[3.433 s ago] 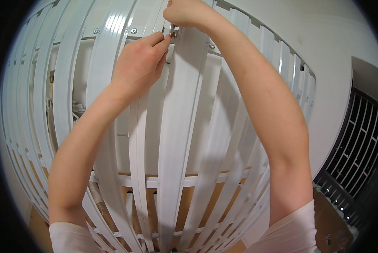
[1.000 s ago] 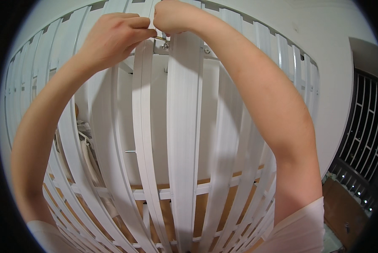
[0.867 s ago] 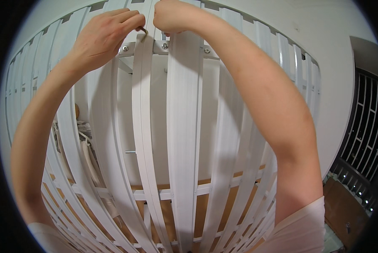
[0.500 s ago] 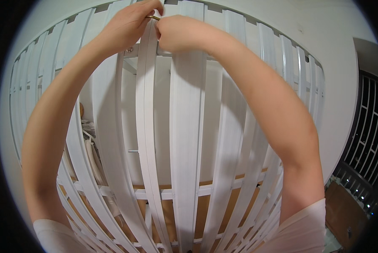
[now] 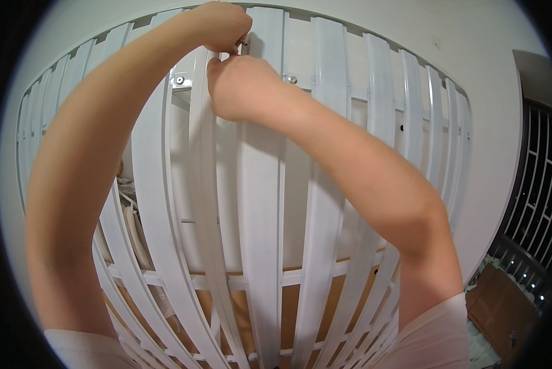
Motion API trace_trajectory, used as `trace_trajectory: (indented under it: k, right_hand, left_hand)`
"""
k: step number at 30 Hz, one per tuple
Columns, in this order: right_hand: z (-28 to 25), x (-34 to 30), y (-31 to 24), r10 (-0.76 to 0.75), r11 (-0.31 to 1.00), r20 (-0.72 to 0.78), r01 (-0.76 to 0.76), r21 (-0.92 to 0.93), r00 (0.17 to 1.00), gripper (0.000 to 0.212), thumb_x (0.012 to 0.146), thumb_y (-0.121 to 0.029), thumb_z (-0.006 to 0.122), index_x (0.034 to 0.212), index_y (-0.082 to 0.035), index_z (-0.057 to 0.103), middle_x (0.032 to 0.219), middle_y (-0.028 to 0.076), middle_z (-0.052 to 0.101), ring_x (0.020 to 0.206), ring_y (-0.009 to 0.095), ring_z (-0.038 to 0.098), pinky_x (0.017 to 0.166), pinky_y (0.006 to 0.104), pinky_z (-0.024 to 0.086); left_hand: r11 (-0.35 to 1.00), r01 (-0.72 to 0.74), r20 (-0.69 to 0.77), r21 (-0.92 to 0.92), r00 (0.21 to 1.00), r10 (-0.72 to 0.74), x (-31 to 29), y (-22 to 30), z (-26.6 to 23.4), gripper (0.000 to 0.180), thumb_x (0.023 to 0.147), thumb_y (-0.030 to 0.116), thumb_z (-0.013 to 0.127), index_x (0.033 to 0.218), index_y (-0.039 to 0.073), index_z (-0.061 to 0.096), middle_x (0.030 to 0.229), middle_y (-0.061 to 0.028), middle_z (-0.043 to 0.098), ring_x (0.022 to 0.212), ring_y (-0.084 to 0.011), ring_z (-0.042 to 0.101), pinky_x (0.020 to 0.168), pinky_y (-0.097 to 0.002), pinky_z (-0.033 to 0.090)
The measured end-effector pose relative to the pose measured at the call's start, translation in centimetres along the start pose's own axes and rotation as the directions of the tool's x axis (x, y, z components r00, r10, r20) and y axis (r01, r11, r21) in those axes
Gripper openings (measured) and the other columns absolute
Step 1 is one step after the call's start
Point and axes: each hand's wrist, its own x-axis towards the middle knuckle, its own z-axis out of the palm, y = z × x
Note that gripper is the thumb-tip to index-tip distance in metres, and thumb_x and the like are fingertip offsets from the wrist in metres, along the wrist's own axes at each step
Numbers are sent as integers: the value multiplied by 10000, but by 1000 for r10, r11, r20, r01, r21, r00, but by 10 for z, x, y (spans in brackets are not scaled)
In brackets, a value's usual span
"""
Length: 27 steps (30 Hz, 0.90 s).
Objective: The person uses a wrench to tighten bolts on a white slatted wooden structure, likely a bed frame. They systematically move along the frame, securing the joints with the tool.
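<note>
Both my arms reach up to the far end of a white metal slatted bed frame (image 5: 263, 154). My left hand (image 5: 228, 26) is bent over with its fingers closed. A thin, dark metal piece (image 5: 244, 43) shows at its fingertips; most of it is hidden. Just below, my right hand (image 5: 242, 86) is curled closed beside the paired centre beams (image 5: 203, 129). What its fingers grip is turned away from view. A bolt head (image 5: 179, 80) sits in the crossbar left of the hands, and another bolt (image 5: 292, 80) shows to their right.
A bolt shank (image 5: 188, 221) sticks out sideways from the centre beam. Through the slats, brown board and a bundle of pale cloth (image 5: 137, 237) are visible. A barred window (image 5: 534, 178) and a brown cardboard panel (image 5: 503, 307) are at the right.
My left hand has shifted right and rolled over at the wrist. My right hand has come lower and nearer. The brass-coloured metal piece between them is now mostly covered. The view has shifted slightly.
</note>
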Motion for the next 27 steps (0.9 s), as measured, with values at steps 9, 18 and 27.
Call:
trace_trajectory:
  k: [9,18,27]
  right_hand:
    - [17,-1,-2,-17,990,-99,3,-141,995,314,808,-86,631,1091,50,622,903,191,729,787,289,732,606,415,570]
    - [39,-15,-6,-92,980,-421,7,-199,902,221,844,-78,631,1041,20,617,971,194,707,706,281,717,546,400,544]
    - [25,14,99,582,711,-534,-64,700,613,389,791,-142,705,1098,81,619,1021,241,668,877,375,674,743,485,542]
  left_hand:
    - [961,92,166,-261,985,-49,21,-13,3,141,718,145,839,811,52,787,771,-100,742,686,-254,674,651,-413,538]
    - [975,112,310,-190,949,-49,38,-20,-5,184,718,158,861,826,29,788,779,-105,747,700,-246,682,666,-409,541]
    - [954,203,244,-220,958,-148,31,-3,0,177,759,176,800,854,26,792,787,-171,739,706,-295,691,694,-406,559]
